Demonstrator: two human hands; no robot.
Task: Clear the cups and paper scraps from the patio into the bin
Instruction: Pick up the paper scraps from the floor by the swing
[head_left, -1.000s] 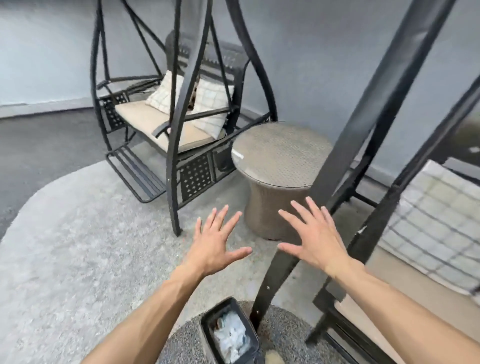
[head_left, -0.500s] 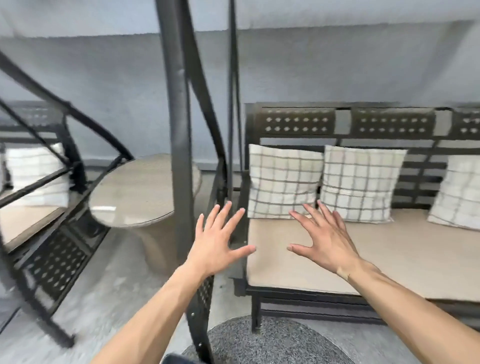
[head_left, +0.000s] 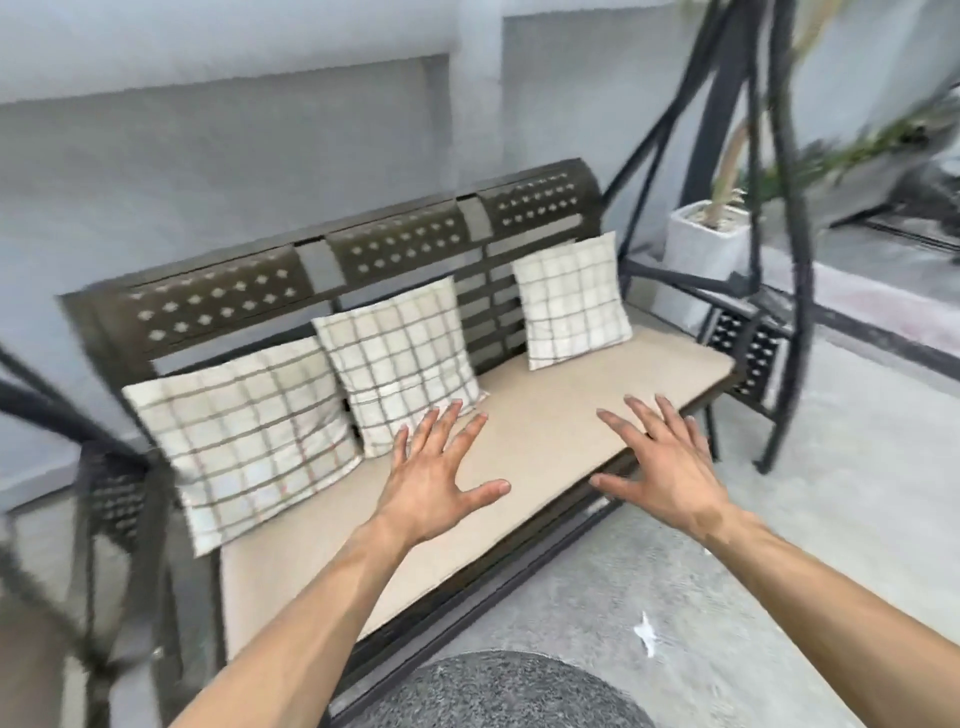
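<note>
Both my hands are stretched out in front of me, palms down, fingers spread and holding nothing. My left hand (head_left: 441, 478) hovers over the tan seat cushion (head_left: 545, 415) of a swing bench. My right hand (head_left: 660, 467) hangs over the cushion's front edge. A small white paper scrap (head_left: 645, 633) lies on the pale rug to the lower right, well below my right hand. No cup and no bin are in view.
The dark metal swing bench (head_left: 395, 249) carries three checked pillows (head_left: 400, 358). Its frame legs (head_left: 795, 291) stand at the right, more frame at the left edge. A white planter (head_left: 701, 244) sits behind. A round grey mat (head_left: 498, 691) lies at the bottom.
My view has swung right: the round wicker table and the bin have left the frame, and the bench now fills it. Both hands stay spread and empty.
</note>
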